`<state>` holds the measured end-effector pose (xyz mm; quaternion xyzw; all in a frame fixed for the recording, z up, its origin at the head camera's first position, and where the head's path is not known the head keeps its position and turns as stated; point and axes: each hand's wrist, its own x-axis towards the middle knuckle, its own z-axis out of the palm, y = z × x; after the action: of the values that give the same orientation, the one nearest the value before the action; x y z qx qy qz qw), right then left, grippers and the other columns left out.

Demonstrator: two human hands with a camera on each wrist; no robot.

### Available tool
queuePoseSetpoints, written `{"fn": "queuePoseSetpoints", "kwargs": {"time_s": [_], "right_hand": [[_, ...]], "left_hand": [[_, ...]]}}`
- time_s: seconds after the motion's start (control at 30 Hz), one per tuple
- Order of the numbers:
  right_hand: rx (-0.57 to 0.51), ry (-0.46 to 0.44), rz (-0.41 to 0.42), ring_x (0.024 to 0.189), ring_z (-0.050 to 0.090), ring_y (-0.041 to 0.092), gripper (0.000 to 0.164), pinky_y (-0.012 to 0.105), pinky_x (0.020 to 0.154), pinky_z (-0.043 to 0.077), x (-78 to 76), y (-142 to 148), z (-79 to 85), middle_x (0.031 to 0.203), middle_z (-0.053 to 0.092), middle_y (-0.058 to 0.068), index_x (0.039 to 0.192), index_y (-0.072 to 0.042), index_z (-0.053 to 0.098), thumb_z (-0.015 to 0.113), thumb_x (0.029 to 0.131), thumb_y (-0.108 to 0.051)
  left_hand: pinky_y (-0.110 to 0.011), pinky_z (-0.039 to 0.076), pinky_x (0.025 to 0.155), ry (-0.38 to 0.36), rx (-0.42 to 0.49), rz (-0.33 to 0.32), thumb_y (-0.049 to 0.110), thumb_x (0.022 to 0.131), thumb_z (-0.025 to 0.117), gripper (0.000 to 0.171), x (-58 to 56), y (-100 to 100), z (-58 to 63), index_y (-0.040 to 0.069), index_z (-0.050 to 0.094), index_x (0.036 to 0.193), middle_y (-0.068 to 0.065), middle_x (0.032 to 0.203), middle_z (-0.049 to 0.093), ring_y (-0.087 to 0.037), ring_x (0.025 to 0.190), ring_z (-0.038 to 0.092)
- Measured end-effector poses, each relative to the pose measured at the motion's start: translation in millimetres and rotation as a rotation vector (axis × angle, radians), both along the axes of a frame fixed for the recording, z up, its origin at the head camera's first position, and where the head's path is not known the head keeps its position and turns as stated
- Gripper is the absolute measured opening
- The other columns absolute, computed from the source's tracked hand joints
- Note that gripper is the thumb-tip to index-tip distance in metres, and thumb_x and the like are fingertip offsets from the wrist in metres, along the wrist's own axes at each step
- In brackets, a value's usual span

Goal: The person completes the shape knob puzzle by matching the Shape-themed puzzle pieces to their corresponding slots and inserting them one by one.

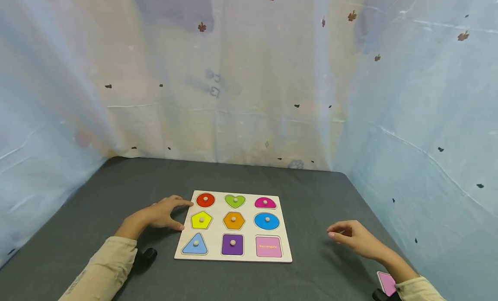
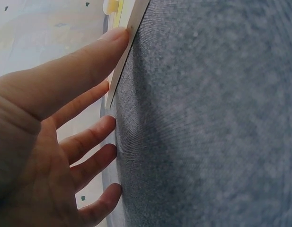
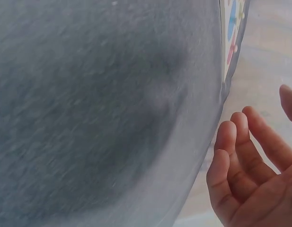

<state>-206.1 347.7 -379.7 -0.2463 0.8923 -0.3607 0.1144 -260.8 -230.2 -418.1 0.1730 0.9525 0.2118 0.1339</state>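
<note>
A pale wooden shape puzzle board (image 1: 249, 232) lies flat on the grey cloth, with knobbed pieces in most of its recesses. Its bottom right recess (image 1: 269, 247) is pink, shows printed lettering and has no knob. At the board's left edge, my left hand (image 1: 163, 212) touches with thumb and index finger, the other fingers spread. My right hand (image 1: 355, 238) hovers over the cloth to the right of the board, fingers loosely bent and holding nothing. Partly hidden beneath the right forearm is a pink rectangular piece (image 1: 386, 283) with a pale border.
The dark grey table (image 1: 303, 270) is bounded by a hanging pale curtain (image 1: 249, 97) at the back and both sides. Pieces on the board include a red circle (image 1: 205, 200), a blue oval (image 1: 266, 221) and a purple square (image 1: 232, 244).
</note>
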Motion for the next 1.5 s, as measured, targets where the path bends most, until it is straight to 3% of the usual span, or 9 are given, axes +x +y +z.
{"fn": "queuePoseSetpoints", "kwargs": {"time_s": [0.33,0.63,1.03,1.2,1.3,1.37,1.5], "right_hand": [[0.018,-0.013,-0.057,0.092,0.071,0.007,0.033,0.029,0.073,0.059,12.4,35.7,-7.7,0.117,0.069,0.026,0.125,0.007,0.065,0.055,0.105,-0.017],[-0.012,-0.011,-0.029,0.092,0.069,0.001,0.030,0.027,0.071,0.058,25.6,71.5,-18.0,0.113,0.073,-0.012,0.123,0.014,0.061,0.052,0.104,-0.007],[-0.057,-0.059,-0.024,0.098,0.066,-0.004,0.030,0.023,0.073,0.056,35.7,101.1,-24.2,0.117,0.067,-0.027,0.124,0.019,0.057,0.050,0.104,-0.002],[-0.103,-0.023,0.000,0.100,0.066,-0.004,0.029,0.022,0.074,0.057,44.8,114.6,-26.2,0.117,0.067,-0.023,0.127,0.010,0.061,0.053,0.099,0.005],[-0.151,-0.006,0.048,0.099,0.066,-0.003,0.038,0.021,0.073,0.056,47.6,123.6,-28.8,0.117,0.068,-0.020,0.129,-0.005,0.064,0.053,0.096,0.011],[-0.201,-0.039,0.091,0.096,0.066,-0.003,0.048,0.020,0.072,0.055,47.4,129.3,-30.5,0.118,0.069,-0.019,0.130,-0.015,0.065,0.051,0.095,0.014],[-0.292,-0.126,0.183,0.089,0.065,-0.004,0.062,0.021,0.069,0.054,46.9,140.8,-35.4,0.117,0.069,-0.016,0.132,-0.023,0.064,0.047,0.092,0.021]], "left_hand": [[-0.079,0.030,0.102,-0.002,0.008,0.009,0.035,0.077,0.088,0.079,1.8,2.0,-1.8,0.017,0.053,0.147,-0.025,0.147,0.044,-0.051,0.136,0.041],[-0.078,0.032,0.103,0.001,0.006,0.011,0.035,0.077,0.088,0.080,1.2,0.2,-1.0,0.016,0.053,0.147,-0.026,0.148,0.044,-0.052,0.137,0.040],[-0.078,0.031,0.102,0.017,0.010,0.001,0.036,0.078,0.088,0.080,0.2,-0.9,-1.4,0.016,0.053,0.147,-0.026,0.147,0.044,-0.052,0.136,0.041],[-0.078,0.031,0.102,0.017,0.006,-0.005,0.037,0.078,0.087,0.079,0.2,-0.2,-2.6,0.016,0.053,0.147,-0.026,0.148,0.044,-0.052,0.136,0.041],[-0.078,0.031,0.102,0.015,0.007,-0.004,0.036,0.078,0.087,0.079,0.5,-0.2,-2.0,0.016,0.053,0.147,-0.026,0.148,0.044,-0.052,0.136,0.041],[-0.079,0.030,0.102,0.015,0.007,0.001,0.036,0.078,0.087,0.079,0.7,-0.4,-1.4,0.016,0.053,0.147,-0.026,0.147,0.044,-0.051,0.136,0.041],[-0.079,0.030,0.102,0.016,0.003,0.003,0.036,0.078,0.087,0.079,0.6,-0.6,-1.4,0.016,0.053,0.147,-0.025,0.147,0.045,-0.051,0.135,0.041]]}}
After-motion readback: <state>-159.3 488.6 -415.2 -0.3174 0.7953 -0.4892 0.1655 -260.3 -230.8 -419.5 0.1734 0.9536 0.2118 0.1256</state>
